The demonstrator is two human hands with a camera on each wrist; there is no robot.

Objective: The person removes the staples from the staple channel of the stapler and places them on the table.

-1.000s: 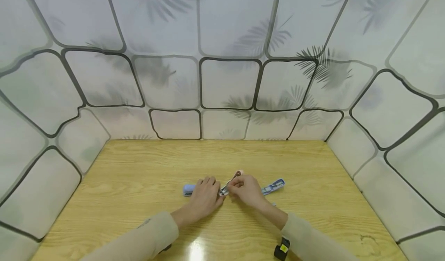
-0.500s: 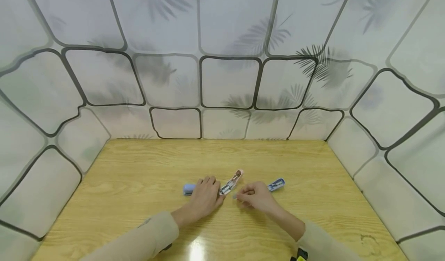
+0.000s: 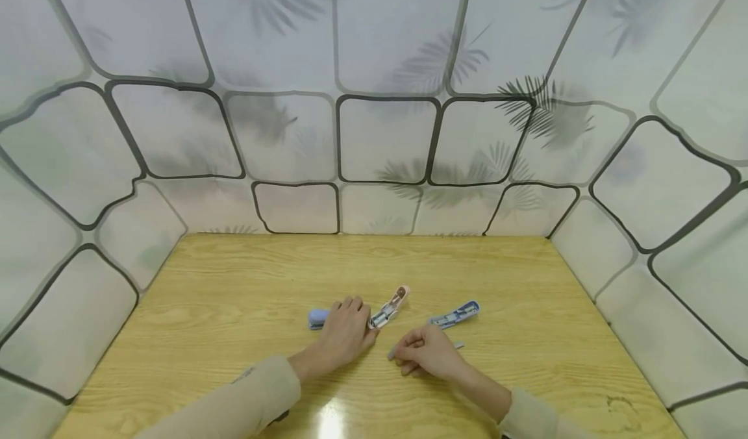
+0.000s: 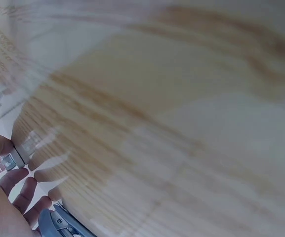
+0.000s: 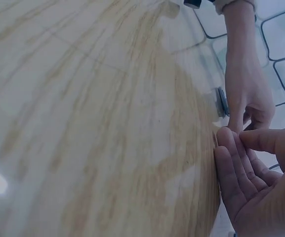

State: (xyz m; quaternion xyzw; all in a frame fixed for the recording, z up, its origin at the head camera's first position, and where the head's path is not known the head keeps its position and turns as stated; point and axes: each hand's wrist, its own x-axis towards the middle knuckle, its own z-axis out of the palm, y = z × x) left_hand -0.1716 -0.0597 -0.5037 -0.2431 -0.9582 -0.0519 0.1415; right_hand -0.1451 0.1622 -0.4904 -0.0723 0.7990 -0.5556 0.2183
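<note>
My left hand (image 3: 346,328) pinches the near end of an opened pink-and-white stapler (image 3: 390,306), whose inside faces up. In the left wrist view, thumb and forefinger grip that stapler's end (image 4: 18,158), and a grey-blue stapler (image 4: 61,222) lies by the other fingers. My right hand (image 3: 429,351) pinches a small grey strip (image 3: 392,354), like a row of staples, low over the table. The right wrist view shows the right thumb (image 5: 258,139) against the fingers, the strip hidden there. Behind this hand lies an opened blue stapler (image 3: 458,314).
A closed blue stapler (image 3: 317,319) lies left of the left hand, partly covered by it. Another thin grey strip (image 3: 459,345) lies just right of the right hand. The wooden table (image 3: 263,263) meets patterned cloth walls (image 3: 380,140) at the back and sides.
My right hand has drawn away from the pink stapler, first rightward, then nearer to me, with the grey strip in its fingers. The left hand has stayed still.
</note>
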